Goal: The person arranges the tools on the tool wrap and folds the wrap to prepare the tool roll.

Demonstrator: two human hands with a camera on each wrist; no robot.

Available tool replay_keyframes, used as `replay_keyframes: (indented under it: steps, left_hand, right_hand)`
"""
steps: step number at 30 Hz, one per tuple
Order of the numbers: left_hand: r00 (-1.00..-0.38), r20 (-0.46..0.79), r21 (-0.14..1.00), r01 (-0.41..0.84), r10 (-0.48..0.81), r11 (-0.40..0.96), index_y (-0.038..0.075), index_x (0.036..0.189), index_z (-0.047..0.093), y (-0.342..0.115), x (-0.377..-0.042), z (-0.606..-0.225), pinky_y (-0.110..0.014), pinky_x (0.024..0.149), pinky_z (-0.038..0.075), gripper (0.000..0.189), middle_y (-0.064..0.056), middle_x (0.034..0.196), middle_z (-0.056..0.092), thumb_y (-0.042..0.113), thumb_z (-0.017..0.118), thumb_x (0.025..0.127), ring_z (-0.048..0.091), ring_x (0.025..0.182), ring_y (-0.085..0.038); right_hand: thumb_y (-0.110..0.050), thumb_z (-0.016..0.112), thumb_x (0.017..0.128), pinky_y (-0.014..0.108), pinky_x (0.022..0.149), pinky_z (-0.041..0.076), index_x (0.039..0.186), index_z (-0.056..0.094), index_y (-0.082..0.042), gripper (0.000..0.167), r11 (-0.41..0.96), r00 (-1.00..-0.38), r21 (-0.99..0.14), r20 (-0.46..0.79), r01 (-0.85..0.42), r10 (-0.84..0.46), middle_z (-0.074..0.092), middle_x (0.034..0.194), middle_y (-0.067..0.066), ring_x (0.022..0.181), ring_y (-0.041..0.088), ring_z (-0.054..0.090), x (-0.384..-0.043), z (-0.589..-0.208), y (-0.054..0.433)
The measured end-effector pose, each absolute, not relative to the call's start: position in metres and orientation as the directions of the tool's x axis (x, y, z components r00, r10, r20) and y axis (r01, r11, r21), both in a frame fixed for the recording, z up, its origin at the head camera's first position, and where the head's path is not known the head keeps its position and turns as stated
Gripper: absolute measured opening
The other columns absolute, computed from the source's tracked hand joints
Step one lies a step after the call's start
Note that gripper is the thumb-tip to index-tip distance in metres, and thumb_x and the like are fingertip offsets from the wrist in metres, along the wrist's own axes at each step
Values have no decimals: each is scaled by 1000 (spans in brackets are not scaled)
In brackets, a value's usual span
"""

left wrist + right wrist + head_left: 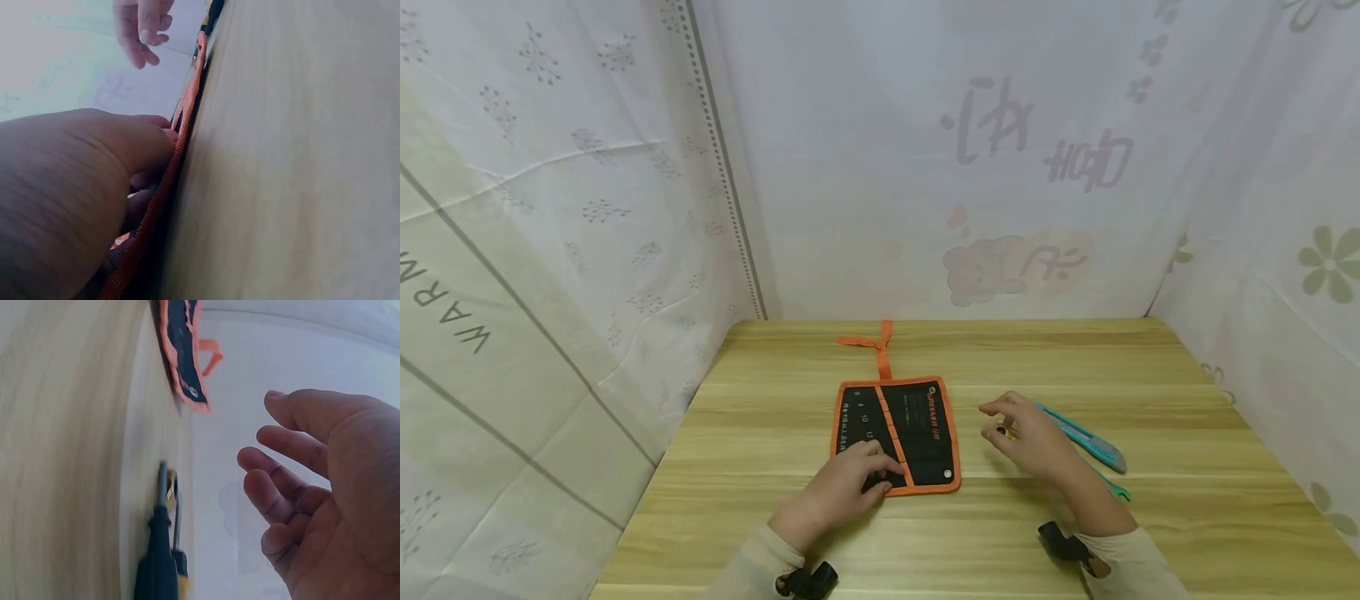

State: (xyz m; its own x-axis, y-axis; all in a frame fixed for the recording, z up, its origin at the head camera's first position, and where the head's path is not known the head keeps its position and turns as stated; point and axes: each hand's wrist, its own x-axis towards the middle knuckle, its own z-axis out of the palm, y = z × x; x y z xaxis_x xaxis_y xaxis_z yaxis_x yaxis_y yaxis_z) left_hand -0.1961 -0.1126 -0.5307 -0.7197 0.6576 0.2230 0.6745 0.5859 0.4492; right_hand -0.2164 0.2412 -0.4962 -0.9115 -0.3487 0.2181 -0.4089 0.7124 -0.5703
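Note:
A black tool pouch (925,433) with orange edging lies flat on the table, its slanted row of pockets facing up. My left hand (853,483) rests on its lower left part, fingers bent lightly near the orange pocket edge and thumb by the bottom border. In the left wrist view the fingers (150,147) touch the orange-trimmed edge. My right hand (1030,437) hovers to the right of the pouch, fingers loosely bent with nothing in them. Beside it lie a teal and grey utility knife (1101,448) and a green open-end wrench (1118,490), partly hidden by the forearm.
An orange tie strap (883,358) stretches from the pouch's top toward the back edge. A dark-handled tool (159,550) with a thin shaft lies under the right hand, with something yellow beside it. Patterned curtains (865,167) surround the wooden table (760,533).

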Motion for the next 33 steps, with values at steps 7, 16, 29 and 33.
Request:
replay_keyframes:
  steps: [7, 16, 29, 33]
  left_hand:
    - [-688, 174, 342, 714, 705, 612, 38, 138, 69, -111, -194, -529, -22, 63, 34, 38, 17, 84, 44, 22, 68, 104, 36, 68, -4]
    - [-707, 182, 317, 700, 683, 640, 38, 132, 73, -109, -191, -528, -22, 59, 33, 39, 18, 80, 44, 15, 66, 101, 35, 64, -3]
    - [-701, 252, 310, 711, 667, 631, 33, 120, 77, -110, -192, -532, -18, 58, 41, 22, 17, 91, 62, 21, 73, 101, 48, 66, 5]
    - [-701, 267, 327, 711, 661, 623, 32, 118, 76, -110, -191, -533, -18, 57, 41, 21, 17, 91, 62, 21, 74, 101, 47, 65, 6]
  right_hand:
    - [-18, 76, 99, 30, 58, 47, 131, 72, -9, 34, 717, -940, -608, 233, -342, -251, 66, 120, 8, 85, 16, 55, -217, -494, 270]
    - [-25, 71, 103, 32, 63, 50, 137, 68, -9, 38, 769, -976, -602, 168, -214, -139, 65, 116, 4, 91, 20, 56, -216, -500, 313]
    - [-31, 65, 106, 37, 68, 48, 141, 63, -4, 44, 813, -992, -572, 119, -106, -46, 66, 119, 9, 92, 23, 57, -207, -502, 357]
    - [-29, 67, 105, 37, 68, 47, 140, 63, -3, 43, 829, -992, -551, 122, -93, -30, 67, 118, 11, 92, 25, 57, -206, -502, 367]
